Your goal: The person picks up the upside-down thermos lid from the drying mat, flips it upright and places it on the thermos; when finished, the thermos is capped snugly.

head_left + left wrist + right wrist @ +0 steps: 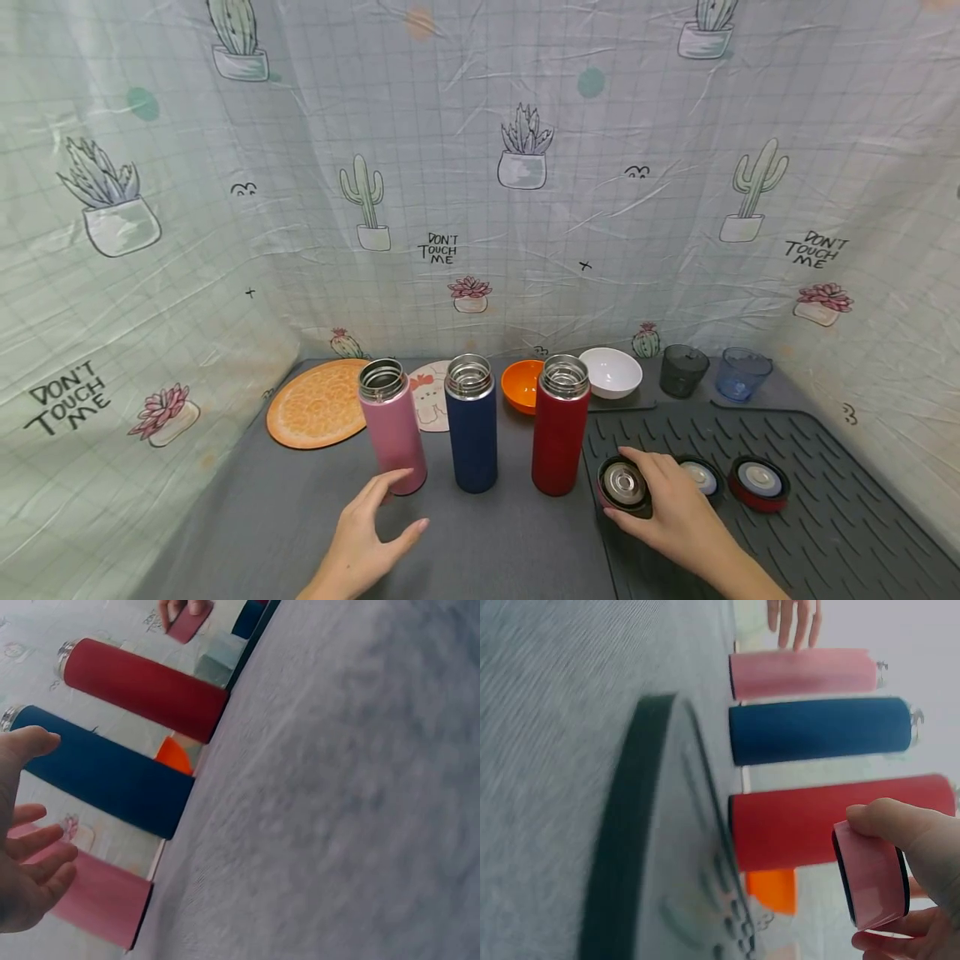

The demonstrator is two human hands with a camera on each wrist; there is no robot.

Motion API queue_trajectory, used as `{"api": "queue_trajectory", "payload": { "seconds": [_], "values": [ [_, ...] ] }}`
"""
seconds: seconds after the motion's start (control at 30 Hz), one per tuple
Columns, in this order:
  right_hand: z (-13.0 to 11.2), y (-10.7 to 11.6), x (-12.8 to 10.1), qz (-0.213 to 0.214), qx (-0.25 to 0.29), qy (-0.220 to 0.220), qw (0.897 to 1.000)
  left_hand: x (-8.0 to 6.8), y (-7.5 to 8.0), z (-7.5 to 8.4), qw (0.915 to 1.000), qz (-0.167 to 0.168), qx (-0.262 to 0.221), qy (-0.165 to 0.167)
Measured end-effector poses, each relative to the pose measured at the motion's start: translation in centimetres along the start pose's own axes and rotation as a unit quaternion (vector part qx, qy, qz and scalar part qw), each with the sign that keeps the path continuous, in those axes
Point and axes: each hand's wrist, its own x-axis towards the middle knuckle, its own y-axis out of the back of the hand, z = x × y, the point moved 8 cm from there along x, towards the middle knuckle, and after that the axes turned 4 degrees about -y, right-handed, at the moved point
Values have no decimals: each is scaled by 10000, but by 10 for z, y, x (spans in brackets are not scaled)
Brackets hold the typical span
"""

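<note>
Right-hand fingers: thumb and fingers of the right hand [667, 518] pinch the pink lid [624, 483] from opposite sides.
Pink lid position: raised clear of the ribbed mat [847, 521], over its left edge; metal inner face up, pink wall sideways.
Left-hand fingers: the left hand [366, 533] is empty, with the thumb set well apart from the fingers and gaps showing between the fingers.
Left-hand position: just beside the lower part of the pink bottle [393, 433]; whether a fingertip touches it cannot be determined.
Second lid: a dark-rimmed lid [699, 477] lies inner face up on the mat, partly hidden by the right hand; the left wrist view shows its wall as blue.
Red lid: the red lid [759, 483] lies inner face up on the mat, to the right of the second lid.
Bottle row: pink bottle, blue bottle [472, 433] and red bottle [557, 442] stand upright and apart, left to right, mouths uncovered; the red bottle is just outside the mat's left edge.
Far edge of the surface [247, 525], left part: orange-slice placemat [318, 404] near the far left corner; picture mat [429, 400] behind the pink and blue bottles.
Far edge, centre: orange bowl [519, 386], partly hidden by the red bottle; white bowl [611, 373] to its right.
Far right corner: dark cup [682, 372], with blue cup [742, 375] to its right; both beyond the mat's far edge.
Backdrop: plant-printed sheet [465, 200] behind the far edge.
</note>
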Motion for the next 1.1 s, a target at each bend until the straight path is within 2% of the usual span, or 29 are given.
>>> {"api": "queue_trajectory", "payload": {
  "seconds": [0.17, 0.3, 0.43, 0.6, 0.8, 0.87, 1.03, 1.1],
  "values": [
    [-15, 6, 2, 40, 111, 107, 9999, 5, -13, 3, 9988, -387, -293, 109],
    [-26, 8, 5, 70, 208, 227, 9995, 11, -26, 8, 9928, -765, -911, 114],
    [-36, 8, 7, 68, 317, 283, 9991, 18, -40, 19, 9771, -1169, -1769, 194],
    [-50, 5, 10, 18, 486, 439, 9979, 26, -53, 41, 9572, -1516, -2457, 209],
    [-63, -3, 18, -65, 557, 433, 9975, 35, -70, 59, 9457, -1671, -2781, 166],
    [-67, -6, 21, -105, 536, 410, 9977, 36, -75, 65, 9389, -1803, -2926, 189],
    [-75, -13, 28, -288, 729, 383, 9962, 37, -91, 70, 9276, -2056, -3107, 293],
    [-80, -17, 30, -361, 850, 429, 9948, 39, -98, 68, 9272, -2071, -3101, 362]
  ]
}}
